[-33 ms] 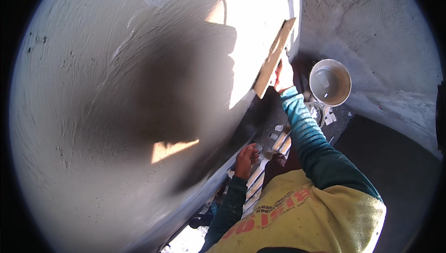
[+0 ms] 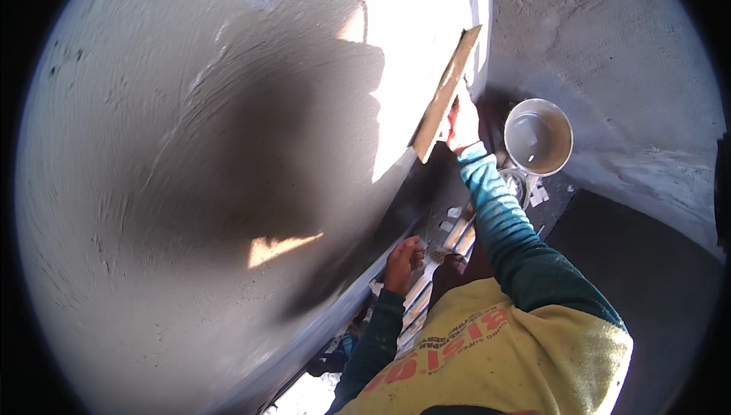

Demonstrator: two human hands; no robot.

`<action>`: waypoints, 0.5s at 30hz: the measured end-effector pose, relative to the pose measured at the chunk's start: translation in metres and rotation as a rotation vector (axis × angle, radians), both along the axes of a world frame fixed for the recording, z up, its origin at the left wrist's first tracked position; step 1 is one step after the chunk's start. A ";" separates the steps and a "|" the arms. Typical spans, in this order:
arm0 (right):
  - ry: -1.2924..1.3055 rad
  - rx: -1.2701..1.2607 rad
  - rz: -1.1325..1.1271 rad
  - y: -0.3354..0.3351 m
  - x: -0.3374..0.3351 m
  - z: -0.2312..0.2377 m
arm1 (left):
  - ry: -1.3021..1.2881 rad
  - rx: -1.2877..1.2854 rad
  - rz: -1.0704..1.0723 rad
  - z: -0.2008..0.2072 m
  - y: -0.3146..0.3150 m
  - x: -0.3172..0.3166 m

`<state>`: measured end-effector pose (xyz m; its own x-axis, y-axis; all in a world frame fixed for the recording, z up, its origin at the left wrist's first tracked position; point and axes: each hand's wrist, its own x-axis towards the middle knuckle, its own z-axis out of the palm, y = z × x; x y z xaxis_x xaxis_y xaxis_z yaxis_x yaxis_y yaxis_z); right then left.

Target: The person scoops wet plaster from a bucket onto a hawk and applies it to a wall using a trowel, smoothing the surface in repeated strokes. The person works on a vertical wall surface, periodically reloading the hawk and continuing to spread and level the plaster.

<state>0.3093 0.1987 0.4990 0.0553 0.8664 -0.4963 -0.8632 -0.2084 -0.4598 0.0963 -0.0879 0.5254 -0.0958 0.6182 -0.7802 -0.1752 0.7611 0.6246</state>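
My right hand (image 2: 464, 124) is stretched out, closed round the back of a long wooden plastering float (image 2: 443, 99). The float's narrow edge faces me, and its flat side lies against or very close to the wet-looking grey plastered wall (image 2: 183, 179), beside the sunlit patch. The float's handle is hidden by my fingers. Lower down, near the foot of that wall, my left hand (image 2: 403, 263) hangs with its fingers curled in; whether anything is inside them does not show.
A pale bucket (image 2: 539, 167) with cloudy liquid stands to the right of my right forearm. Just below it sits a smaller round container (image 2: 515, 184). Slats (image 2: 461, 232) and pale scraps (image 2: 539, 196) lie beneath me. Another rough wall (image 2: 609, 57) rises at the right.
The view has shifted very slightly. Both hands and the float keep practically the same places against the wall.
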 end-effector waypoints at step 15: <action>-0.280 0.380 -0.077 0.028 0.034 0.214 | -0.116 0.136 -0.118 -0.048 0.048 0.015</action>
